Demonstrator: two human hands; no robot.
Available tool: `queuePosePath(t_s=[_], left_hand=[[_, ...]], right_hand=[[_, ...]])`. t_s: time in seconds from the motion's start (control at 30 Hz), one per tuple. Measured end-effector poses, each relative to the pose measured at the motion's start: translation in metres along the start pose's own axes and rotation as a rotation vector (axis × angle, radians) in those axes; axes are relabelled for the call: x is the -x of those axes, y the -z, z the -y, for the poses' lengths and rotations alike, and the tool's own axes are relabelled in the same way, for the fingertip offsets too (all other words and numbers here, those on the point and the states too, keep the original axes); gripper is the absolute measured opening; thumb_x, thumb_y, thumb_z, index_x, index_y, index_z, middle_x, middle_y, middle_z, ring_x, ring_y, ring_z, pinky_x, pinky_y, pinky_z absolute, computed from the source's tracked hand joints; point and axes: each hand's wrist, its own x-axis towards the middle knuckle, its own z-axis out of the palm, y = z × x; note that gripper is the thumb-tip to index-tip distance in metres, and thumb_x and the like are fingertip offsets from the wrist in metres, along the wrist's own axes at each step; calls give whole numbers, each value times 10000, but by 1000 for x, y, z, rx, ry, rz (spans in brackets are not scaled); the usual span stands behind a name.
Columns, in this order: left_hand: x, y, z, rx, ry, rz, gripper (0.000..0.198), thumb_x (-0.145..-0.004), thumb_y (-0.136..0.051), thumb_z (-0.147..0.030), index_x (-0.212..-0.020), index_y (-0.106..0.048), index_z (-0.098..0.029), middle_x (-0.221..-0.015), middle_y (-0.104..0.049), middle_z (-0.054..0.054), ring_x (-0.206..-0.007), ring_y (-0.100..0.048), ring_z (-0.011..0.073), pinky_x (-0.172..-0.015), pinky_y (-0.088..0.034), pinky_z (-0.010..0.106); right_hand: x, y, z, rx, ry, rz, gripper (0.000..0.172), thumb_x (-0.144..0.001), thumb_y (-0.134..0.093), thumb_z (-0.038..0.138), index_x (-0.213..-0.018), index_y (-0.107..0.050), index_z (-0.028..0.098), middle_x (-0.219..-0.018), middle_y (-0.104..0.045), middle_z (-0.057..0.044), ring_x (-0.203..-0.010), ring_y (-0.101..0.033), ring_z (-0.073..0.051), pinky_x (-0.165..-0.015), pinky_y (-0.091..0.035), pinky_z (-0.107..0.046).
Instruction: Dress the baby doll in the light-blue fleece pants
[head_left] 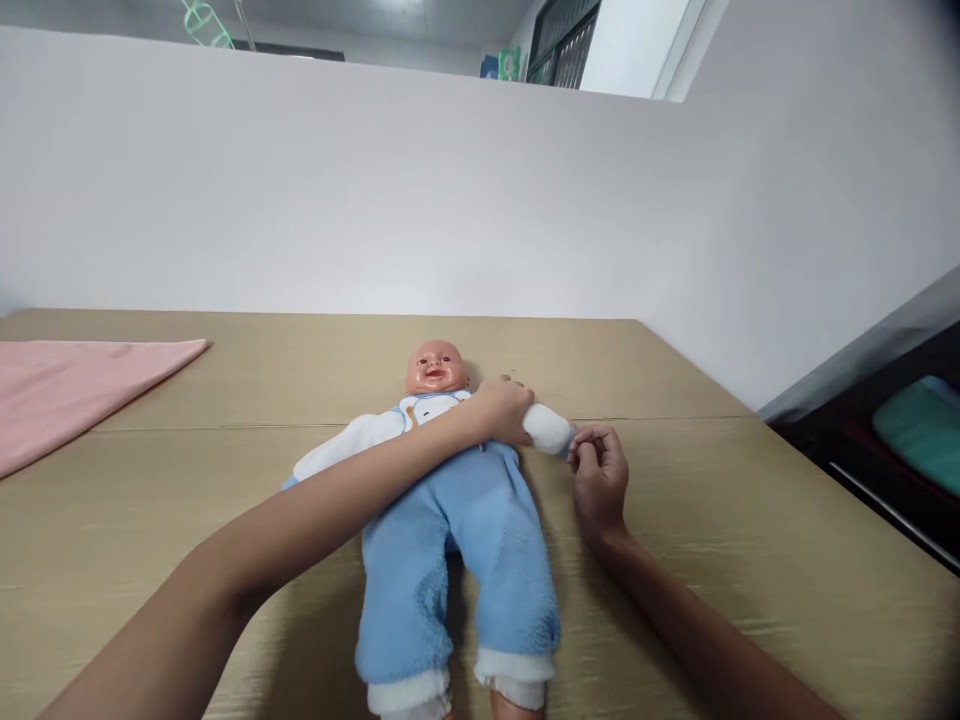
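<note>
A baby doll (437,368) lies on its back on the tan board surface, dressed in a white-sleeved top and fluffy blue trousers (457,545) with white cuffs. Reaching across the doll's chest, my left hand (504,408) is wrapped round the upper part of the sleeve (547,429) on the right side of the picture. My right hand (600,470) pinches the blue cuff at the end of that same sleeve. The doll's hand on this side is hidden. The other sleeve (345,445) stretches out to the left, partly behind my left forearm.
A pink cloth (82,390) lies flat at the left of the tan surface (675,560). Behind it rises a white wall (337,200). At the far right, beyond the edge, there is a dark frame with a green cloth (922,430).
</note>
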Motion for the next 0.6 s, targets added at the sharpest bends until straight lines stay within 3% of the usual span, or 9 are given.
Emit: queuePosePath(t_s=[0.13, 0.27, 0.4, 0.5, 0.6], left_hand=[[27, 24, 14, 99, 61, -257, 508, -916, -688, -434, -1309, -656, -114, -1177, -790, 196, -1047, -757, 365, -872, -596, 448], [58, 37, 38, 695, 124, -722, 408, -849, -759, -396, -1184, -714, -167, -1070, -822, 104, -962, -769, 306, -851, -590, 403], [83, 31, 55, 1276, 218, -995, 425, -782, -826, -515, -1008, -697, -179, -925, -793, 70, -904, -779, 299, -816, -613, 404], [99, 28, 60, 1531, 162, -1111, 400, -823, -737, -576, -927, -679, -194, -808, -747, 43, -861, -783, 288, -809, -636, 402], [117, 29, 63, 1588, 36, -1094, 377, -888, -666, -581, -922, -725, -210, -860, -772, 51, -868, -774, 260, -812, -640, 367]], right_hand=[[10, -2, 4, -26, 79, -12, 25, -953, -518, 244, -951, -514, 269, -903, -557, -12, -816, -577, -205, -751, -488, -345], [21, -5, 12, -28, 153, 158, 41, -985, -573, 246, -1019, -572, 268, -1021, -609, -42, -956, -627, -225, -878, -543, -395], [36, -13, 37, -62, 205, 420, 127, -1049, -556, 254, -1163, -606, 282, -1111, -646, -55, -1047, -657, -228, -936, -569, -407], [50, -28, 67, -98, 195, 571, 204, -1058, -566, 262, -1257, -602, 289, -1207, -663, -69, -1108, -663, -231, -970, -574, -414], [63, -50, 95, -131, 120, 652, 273, -1058, -599, 309, -1329, -572, 298, -1273, -672, -73, -1162, -660, -239, -1031, -562, -440]])
